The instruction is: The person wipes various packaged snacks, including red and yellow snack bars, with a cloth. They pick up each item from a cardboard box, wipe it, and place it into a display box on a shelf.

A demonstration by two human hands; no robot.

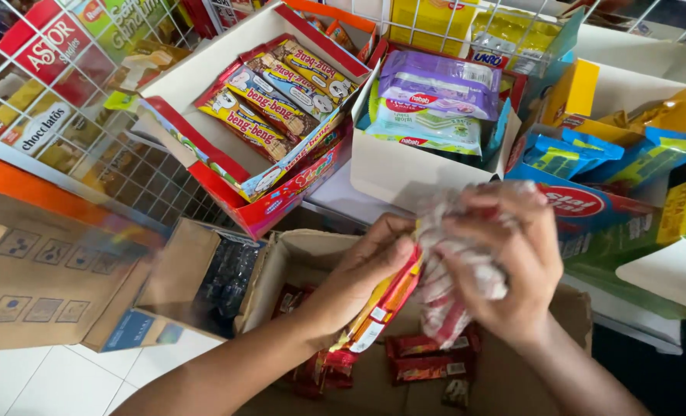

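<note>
Snack packets inside both hands' grip

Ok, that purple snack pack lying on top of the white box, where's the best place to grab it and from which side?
Probably from above, pinching across its short width near the middle. The purple pack lies flat on top of the other packs in the white box, so its top face is open, while a wire rack crowds the far side. Both hands, left and right, hold wrappers now.
</note>
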